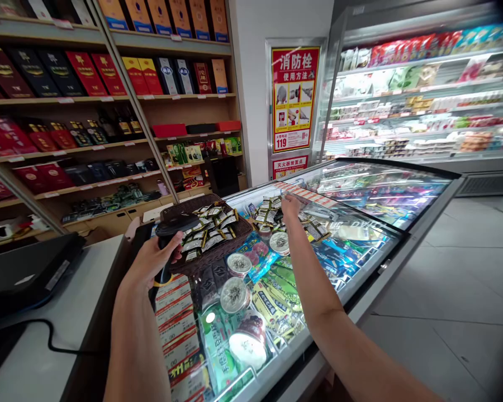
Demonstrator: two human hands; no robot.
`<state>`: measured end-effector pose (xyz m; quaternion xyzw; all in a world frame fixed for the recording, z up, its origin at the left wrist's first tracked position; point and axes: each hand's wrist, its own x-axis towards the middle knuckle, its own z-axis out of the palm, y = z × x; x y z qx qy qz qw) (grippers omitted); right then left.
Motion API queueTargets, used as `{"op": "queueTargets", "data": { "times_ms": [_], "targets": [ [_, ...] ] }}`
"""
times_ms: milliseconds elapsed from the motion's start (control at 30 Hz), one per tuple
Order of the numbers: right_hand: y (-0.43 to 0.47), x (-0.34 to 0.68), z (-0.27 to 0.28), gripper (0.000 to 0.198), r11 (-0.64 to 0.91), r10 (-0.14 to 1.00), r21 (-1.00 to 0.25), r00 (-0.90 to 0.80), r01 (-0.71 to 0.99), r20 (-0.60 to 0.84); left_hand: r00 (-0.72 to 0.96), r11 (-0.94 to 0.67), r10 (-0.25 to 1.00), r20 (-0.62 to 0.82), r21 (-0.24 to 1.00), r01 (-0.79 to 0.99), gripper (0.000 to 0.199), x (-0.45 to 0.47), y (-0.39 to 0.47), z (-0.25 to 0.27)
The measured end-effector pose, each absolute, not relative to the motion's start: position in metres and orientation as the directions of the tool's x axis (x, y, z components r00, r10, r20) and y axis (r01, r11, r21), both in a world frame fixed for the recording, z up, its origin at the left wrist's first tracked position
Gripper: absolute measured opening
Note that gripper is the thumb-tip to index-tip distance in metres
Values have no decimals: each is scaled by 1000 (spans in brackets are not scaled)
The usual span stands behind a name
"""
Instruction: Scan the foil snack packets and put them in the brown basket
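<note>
My left hand [153,259] grips a black handheld barcode scanner [170,230] beside a dark woven basket [241,230] full of small black-and-gold sachets [205,231]. The basket rests on the glass lid of a chest freezer [360,245]. My right hand [290,207] reaches out over the glass to a loose pile of the same sachets [266,211], fingers curled down onto them. Whether it holds one is hidden by the fingers. Round ice-cream tubs [235,294] and green packets show through the glass below my arms.
A white counter [67,329] with a black device [20,273] and cable lies at the left. Wooden shelves of boxed goods [88,72] stand behind. A lit open cooler [423,95] lines the right wall, with tiled floor [456,290] beside the freezer.
</note>
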<state>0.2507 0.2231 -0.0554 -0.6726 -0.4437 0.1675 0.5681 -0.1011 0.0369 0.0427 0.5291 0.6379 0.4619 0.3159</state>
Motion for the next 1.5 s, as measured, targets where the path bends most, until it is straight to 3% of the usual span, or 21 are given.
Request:
{"op": "queueTargets", "data": {
  "times_ms": [100, 167, 267, 333, 500, 600, 700, 800, 933, 1167, 1333, 1400, 1500],
  "targets": [
    [215, 231, -47, 42, -36, 732, -929, 643, 367, 226, -311, 55, 949, 52, 943, 327, 58, -119, 35, 41],
    [209, 210, -40, 41, 18, 695, -899, 641, 438, 326, -372, 49, 925, 71, 951, 304, 56, -132, 32, 39],
    [203, 164, -32, 37, 166, 673, -789, 518, 591, 529, -450, 37, 888, 97, 960, 279, 53, -149, 27, 35],
    [201, 122, -30, 32, 256, 752, -725, 339, 639, 565, -476, 17, 873, 107, 969, 248, 50, -156, 24, 33],
    [204, 0, -28, 23, 355, 917, -606, -142, 712, 372, -483, 6, 871, 88, 982, 191, 45, -162, 19, 30],
    [206, -53, -24, 32, 327, 940, -533, -212, 780, 266, -471, 6, 879, 81, 983, 182, 47, -166, 18, 26],
    [205, -73, -17, 28, 295, 953, -490, -215, 821, 212, -463, 1, 882, 88, 982, 188, 51, -171, 20, 21],
    [203, -58, -12, 16, 307, 951, -527, -228, 793, 211, -439, 4, 894, 85, 980, 199, 53, -171, 23, 19],
    [201, -16, -10, 17, 310, 947, -607, -180, 732, 267, -405, -19, 908, 107, 976, 215, 52, -158, 27, 22],
    [200, -31, -21, 37, 353, 935, -550, -265, 757, 235, -380, -63, 915, 137, 978, 199, 53, -136, 32, 32],
    [199, -60, -22, 22, 391, 921, -512, -327, 765, 215, -437, -42, 890, 127, 979, 199, 55, -140, 28, 36],
    [200, -49, -22, 15, 378, 925, -556, -325, 740, 195, -441, -33, 890, 120, 979, 200, 55, -142, 27, 36],
    [199, -11, -29, 10, 344, 938, -720, -248, 603, 242, -411, -31, 905, 110, 980, 196, 54, -142, 29, 33]
  ]
}}
